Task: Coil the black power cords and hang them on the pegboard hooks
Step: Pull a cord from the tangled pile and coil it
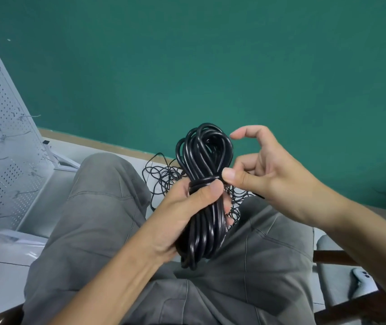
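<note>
Presently on view, item by item.

Coiled cord (pixel 202 195): black, gathered into a long bundle of many loops, held upright over the seated person's lap. One strand runs crosswise around its middle as a wrap. The top loops fan out above the wrap; the lower loops hang down past the wrist.

Left hand (pixel 187 214): fingers curled round the bundle just below the wrap, thumb pressed across the front of the strands. Clamped on the coil.

Right hand (pixel 269 170): just beside the bundle on its right. Thumb and a curled finger pinch the wrapping strand where it leaves the coil; the index finger arches free above, near the top loops. A short black length shows below this hand.

Loose cord (pixel 164 177): thin black wire in a tangle on the pale floor, behind the bundle and between the knees, partly hidden by both hands.

Pegboard (pixel 2 146): white perforated panel, standing at the left, well apart from the coil. Several metal hooks (pixel 26 117) project from it; what hangs on them I cannot tell.

Grey trousers (pixel 93 207): both knees raised, filling the lower middle.

Green wall (pixel 210 66): behind everything.
</note>
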### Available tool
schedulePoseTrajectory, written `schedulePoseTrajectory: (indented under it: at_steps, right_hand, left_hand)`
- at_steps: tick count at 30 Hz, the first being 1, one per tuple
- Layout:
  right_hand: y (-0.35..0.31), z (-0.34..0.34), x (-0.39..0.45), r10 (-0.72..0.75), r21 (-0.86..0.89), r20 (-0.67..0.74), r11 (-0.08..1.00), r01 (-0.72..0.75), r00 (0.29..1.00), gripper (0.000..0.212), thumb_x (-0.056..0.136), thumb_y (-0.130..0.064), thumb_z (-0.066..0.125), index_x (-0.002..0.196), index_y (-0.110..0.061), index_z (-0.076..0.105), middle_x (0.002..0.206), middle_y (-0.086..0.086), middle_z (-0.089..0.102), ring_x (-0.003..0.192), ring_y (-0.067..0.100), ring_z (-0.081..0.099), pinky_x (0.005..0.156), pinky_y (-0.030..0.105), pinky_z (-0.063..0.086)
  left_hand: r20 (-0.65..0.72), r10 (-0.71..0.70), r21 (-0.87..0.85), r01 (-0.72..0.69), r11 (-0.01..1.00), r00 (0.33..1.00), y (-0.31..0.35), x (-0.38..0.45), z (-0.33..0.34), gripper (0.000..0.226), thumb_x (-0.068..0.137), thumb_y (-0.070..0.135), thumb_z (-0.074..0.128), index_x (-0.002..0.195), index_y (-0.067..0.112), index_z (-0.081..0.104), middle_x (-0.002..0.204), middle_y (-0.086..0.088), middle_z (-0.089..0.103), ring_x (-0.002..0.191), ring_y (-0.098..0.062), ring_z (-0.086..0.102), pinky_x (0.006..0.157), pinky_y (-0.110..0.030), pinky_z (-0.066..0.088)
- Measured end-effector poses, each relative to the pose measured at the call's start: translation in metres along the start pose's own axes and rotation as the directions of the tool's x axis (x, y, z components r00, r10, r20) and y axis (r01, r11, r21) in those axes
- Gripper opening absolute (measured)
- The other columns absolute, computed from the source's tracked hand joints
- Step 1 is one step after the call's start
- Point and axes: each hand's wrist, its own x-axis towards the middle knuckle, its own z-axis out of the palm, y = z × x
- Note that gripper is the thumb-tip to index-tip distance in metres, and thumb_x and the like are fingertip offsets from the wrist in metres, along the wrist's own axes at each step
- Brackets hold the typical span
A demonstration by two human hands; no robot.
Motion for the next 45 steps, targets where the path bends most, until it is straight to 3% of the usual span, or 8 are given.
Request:
schedulePoseTrajectory:
  at_steps: [7,13,17,21,29,34,41,45]
  right_hand:
    - [0.010,0.006,-0.014,0.071,0.069,0.031,0.995,-0.073,0.997,0.031,0.097,-0.012,0.068,0.124,-0.008,0.054,0.067,0.014,0.062,0.053,0.032,0.061,0.070,0.061,0.050]
    - [0.021,0.024,-0.024,-0.030,-0.124,-0.081,0.992,0.020,0.996,0.031,0.099,-0.020,0.067,0.121,-0.038,0.053,0.070,0.001,0.065,0.066,0.029,0.068,0.081,0.048,0.056]
    - [0.017,0.026,-0.026,-0.024,-0.305,-0.047,0.952,0.008,0.999,0.049,0.106,-0.031,0.048,0.153,-0.036,0.036,0.082,-0.007,0.068,0.087,0.005,0.065,0.089,0.021,0.046]
    - [0.007,0.015,-0.020,-0.002,-0.468,-0.104,0.882,-0.047,0.995,0.075,0.087,-0.071,0.032,0.152,-0.037,0.042,0.121,-0.021,0.054,0.115,-0.007,0.052,0.101,0.013,0.040]
    - [-0.005,0.016,-0.007,0.050,0.240,0.012,0.970,-0.052,0.999,0.029,0.096,-0.022,0.062,0.114,-0.001,0.069,0.106,0.023,0.073,0.078,0.038,0.068,0.072,0.038,0.059]
    - [-0.003,0.016,-0.003,0.045,0.259,-0.013,0.965,-0.040,0.999,0.026,0.094,-0.020,0.066,0.110,0.000,0.071,0.103,0.025,0.072,0.059,0.027,0.065,0.060,0.032,0.057]
    - [0.008,0.008,-0.014,0.146,0.136,-0.139,0.983,-0.127,0.980,0.042,0.087,-0.049,0.056,0.114,-0.023,0.073,0.108,-0.007,0.077,0.098,0.003,0.072,0.077,0.014,0.053]
    - [0.017,0.021,-0.030,-0.028,-0.077,-0.257,0.997,0.008,0.966,0.020,0.087,-0.031,0.070,0.105,-0.028,0.075,0.102,-0.015,0.077,0.097,0.006,0.072,0.086,0.016,0.054]
  left_hand:
    - [0.047,-0.095,0.354,0.072,0.933,0.994,-0.003,-0.001,-0.001,0.091,0.067,0.087,0.064,0.101,0.003,0.073,0.094,-0.018,0.077,0.099,-0.028,0.073,0.089,-0.031,0.054]
    - [-0.011,-0.135,0.357,0.130,0.925,0.991,0.008,-0.001,-0.002,0.038,0.085,0.030,0.077,0.115,0.009,0.069,0.101,-0.014,0.077,0.091,-0.028,0.075,0.077,-0.026,0.057]
    - [-0.039,-0.148,0.323,0.153,0.934,0.988,0.007,-0.002,-0.003,0.026,0.074,0.034,0.080,0.095,0.018,0.077,0.077,-0.012,0.067,0.072,-0.023,0.066,0.076,-0.040,0.055]
    - [-0.058,-0.175,0.285,0.184,0.941,0.983,0.003,0.000,-0.005,0.026,0.073,0.031,0.082,0.090,0.014,0.073,0.070,-0.012,0.060,0.063,-0.023,0.059,0.073,-0.043,0.049]
    - [0.185,-0.251,0.060,0.244,0.968,0.950,0.010,-0.005,-0.008,0.056,0.069,0.045,0.091,0.092,0.002,0.063,0.062,-0.004,0.062,0.053,-0.016,0.057,0.057,-0.025,0.051]
    - [0.109,-0.216,0.030,0.214,0.976,0.970,0.009,-0.004,-0.002,0.066,0.065,0.048,0.092,0.093,0.000,0.055,0.060,-0.001,0.064,0.049,-0.014,0.056,0.053,-0.024,0.050]
    - [-0.154,-0.095,0.174,0.122,0.977,0.983,0.008,0.003,-0.010,0.039,0.073,0.046,0.073,0.076,0.007,0.069,0.054,-0.008,0.054,0.048,-0.020,0.050,0.051,-0.027,0.045]
    - [-0.207,-0.061,0.202,0.104,0.974,0.976,0.019,0.005,-0.022,0.042,0.073,0.050,0.073,0.076,0.009,0.069,0.055,-0.007,0.053,0.050,-0.022,0.050,0.052,-0.027,0.044]
